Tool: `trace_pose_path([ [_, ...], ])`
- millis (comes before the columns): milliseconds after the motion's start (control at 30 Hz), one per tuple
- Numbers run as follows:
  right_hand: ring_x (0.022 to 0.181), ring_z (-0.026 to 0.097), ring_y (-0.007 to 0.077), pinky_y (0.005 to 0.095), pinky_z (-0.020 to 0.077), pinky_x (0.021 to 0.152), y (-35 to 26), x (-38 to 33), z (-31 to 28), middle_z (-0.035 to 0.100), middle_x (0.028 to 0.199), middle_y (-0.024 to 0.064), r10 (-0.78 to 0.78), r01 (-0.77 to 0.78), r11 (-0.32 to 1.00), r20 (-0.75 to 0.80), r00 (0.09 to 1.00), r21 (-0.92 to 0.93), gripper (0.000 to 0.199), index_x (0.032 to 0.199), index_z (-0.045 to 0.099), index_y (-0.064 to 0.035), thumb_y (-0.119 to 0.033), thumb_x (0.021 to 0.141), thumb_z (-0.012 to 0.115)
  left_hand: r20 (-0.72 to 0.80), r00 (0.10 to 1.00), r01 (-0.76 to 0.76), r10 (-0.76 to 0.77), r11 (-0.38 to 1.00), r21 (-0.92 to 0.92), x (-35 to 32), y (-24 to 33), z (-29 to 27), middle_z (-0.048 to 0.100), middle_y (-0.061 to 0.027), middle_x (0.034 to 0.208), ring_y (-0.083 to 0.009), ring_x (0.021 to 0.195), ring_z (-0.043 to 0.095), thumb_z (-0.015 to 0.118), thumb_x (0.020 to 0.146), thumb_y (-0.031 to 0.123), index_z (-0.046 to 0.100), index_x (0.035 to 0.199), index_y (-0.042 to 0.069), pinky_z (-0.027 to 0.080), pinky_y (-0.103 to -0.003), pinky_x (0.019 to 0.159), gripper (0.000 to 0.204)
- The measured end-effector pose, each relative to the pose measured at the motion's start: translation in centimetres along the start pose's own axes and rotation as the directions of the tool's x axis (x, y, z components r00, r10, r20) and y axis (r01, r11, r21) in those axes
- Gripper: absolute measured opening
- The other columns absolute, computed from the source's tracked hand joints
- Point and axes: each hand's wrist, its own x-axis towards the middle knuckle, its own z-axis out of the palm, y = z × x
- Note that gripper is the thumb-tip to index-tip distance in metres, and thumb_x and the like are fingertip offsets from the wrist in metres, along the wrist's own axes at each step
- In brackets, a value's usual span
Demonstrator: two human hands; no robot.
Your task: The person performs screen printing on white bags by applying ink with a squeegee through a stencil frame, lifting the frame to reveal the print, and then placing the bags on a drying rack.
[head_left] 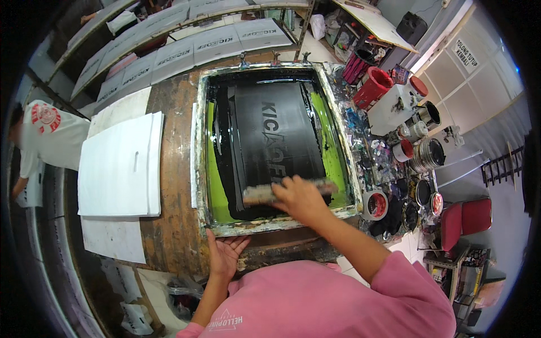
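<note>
A screen printing frame (199, 141) with ink-stained edges lies on the wooden table in front of me. Black ink covers most of its mesh, with lettering showing through the middle and bright green strips (337, 169) along the sides. My right hand (301, 197) grips a squeegee (260, 194) that lies crosswise over the near part of the mesh. At the near left corner of the frame is my left hand (225, 253), palm up and fingers stretched out, its thumb against the frame's edge. Nothing shows in that hand.
White flat bags (118, 169) are stacked on the table's left side. Printed sheets lie on racks (220, 42) beyond. Ink tubs (375, 84), cans and a tape roll (375, 205) crowd the right. Another person (53, 132) stands at far left; a red chair (468, 219) is at right.
</note>
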Motion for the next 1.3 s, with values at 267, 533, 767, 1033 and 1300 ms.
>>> trace_pose_path([
  [267, 0.096, 0.067, 0.0327, 0.0461, 0.0583, 0.07, -1.5, -0.7, -3.1, 0.065, 0.104, 0.0143, 0.061, -0.062, 0.998, 0.095, 0.994, 0.006, 0.039, 0.102, 0.064, -0.0071, -0.043, 0.094, 0.074, 0.051, 0.998, -0.047, 0.047, 0.999, -0.008, 0.2, -0.5, -0.1, 0.053, -0.0271, 0.149, -0.0398, 0.133, 0.06, 0.045, 0.102, 0.08, 0.032, 0.161, 0.0, 0.047, -0.054, 0.119, 0.1],
  [533, 0.107, 0.061, 0.0326, 0.0611, 0.0351, 0.115, -6.9, -2.6, -9.1, 0.063, 0.107, 0.0119, 0.04, -0.069, 0.98, -0.155, 0.987, -0.188, 0.044, 0.123, 0.066, -0.0067, -0.037, 0.093, 0.075, 0.123, 0.969, -0.201, 0.213, 0.974, -0.103, -2.9, 2.8, 2.5, 0.063, -0.0268, 0.136, -0.048, 0.137, 0.058, 0.04, 0.106, 0.073, 0.048, 0.142, -0.002, 0.044, -0.06, 0.121, 0.084],
  [767, 0.089, 0.062, 0.0313, 0.0532, 0.0402, 0.095, -5.0, 6.2, -18.0, 0.064, 0.088, 0.011, -0.103, -0.025, 0.969, -0.493, 0.864, -0.246, 0.033, 0.095, 0.068, -0.0082, -0.04, 0.088, 0.071, 0.633, 0.603, -0.708, 0.485, 0.692, 0.144, -0.9, 8.5, 6.6, 0.038, -0.0302, 0.166, -0.0504, 0.156, 0.031, 0.057, 0.102, 0.069, 0.042, 0.161, 0.004, 0.026, -0.063, 0.129, 0.089],
  [1033, 0.083, 0.066, 0.036, 0.0491, 0.0423, 0.085, -3.6, 12.2, -24.1, 0.067, 0.081, 0.0147, -0.123, -0.02, 0.967, -0.534, 0.836, -0.253, 0.037, 0.088, 0.068, -0.0039, -0.04, 0.093, 0.062, 0.302, 0.845, -0.004, 0.442, -0.559, 0.829, 5.1, 3.2, 3.4, 0.011, -0.0293, 0.177, -0.0479, 0.165, -0.001, 0.043, 0.097, 0.084, 0.029, 0.171, 0.009, -0.016, -0.079, 0.118, 0.106],
  [1300, 0.078, 0.065, 0.0417, 0.0492, 0.0422, 0.077, -3.6, 15.1, -27.3, 0.066, 0.077, 0.0194, -0.079, -0.033, 0.978, -0.516, 0.853, -0.204, 0.036, 0.082, 0.067, -0.0007, -0.036, 0.089, 0.061, 0.421, 0.751, -0.277, 0.509, -0.335, 0.9, 4.7, 6.2, 8.5, 0.044, -0.0199, 0.168, -0.0395, 0.164, 0.022, 0.069, 0.098, 0.061, 0.047, 0.158, -0.005, -0.003, -0.07, 0.128, 0.091],
])
